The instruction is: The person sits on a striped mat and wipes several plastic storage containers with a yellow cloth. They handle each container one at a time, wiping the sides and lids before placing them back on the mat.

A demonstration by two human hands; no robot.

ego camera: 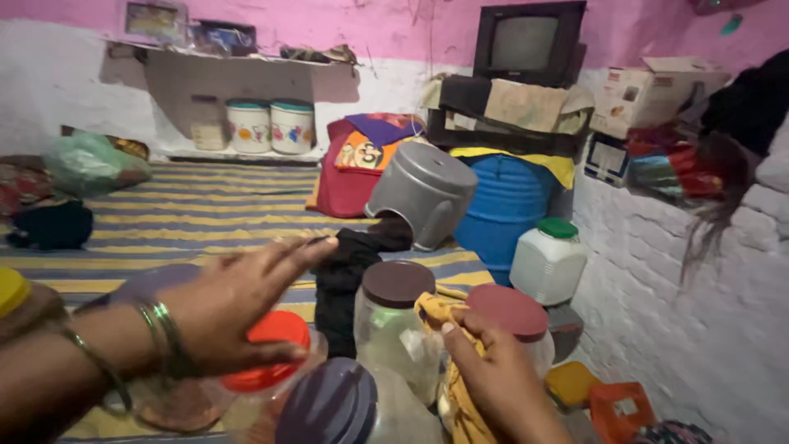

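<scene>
Jar w/ red lid: clear plastic jar with an orange-red screw lid, low centre-left, just left of the brown-lid jar; body mostly hidden behind the hand, bottom cut off by the frame edge.
Left hand: lies across the red lid, palm down, thumb along the lid's near rim, fingers stretched out nearly flat past it; touching the lid, but can't tell if it really grips. Bangles on the wrist, forearm blurred.
Right hand: just right of the brown-lid jar, fingers curled shut, pinching a crumpled yellow cloth; wrist cut off at the bottom edge.
Landmark: clear plastic jar with a brown round lid, centre; contents hard to read through the cloudy wall.
Maroon-lid jar: clear jar with a flat maroon lid, right of the landmark, body mostly hidden by cloth + hand.
Purple-lid jar: jar with a dark purple lid, in front of the landmark, tilted, blurred, cut off below.
Black cloth: dark bundle, just behind-left of the landmark.
Grey tub: grey plastic tub lying on its side, well behind the landmark.
White can: white plastic container with a green cap, behind-right of the landmark.
Far right: dark blurred shape, can't make out.
</scene>
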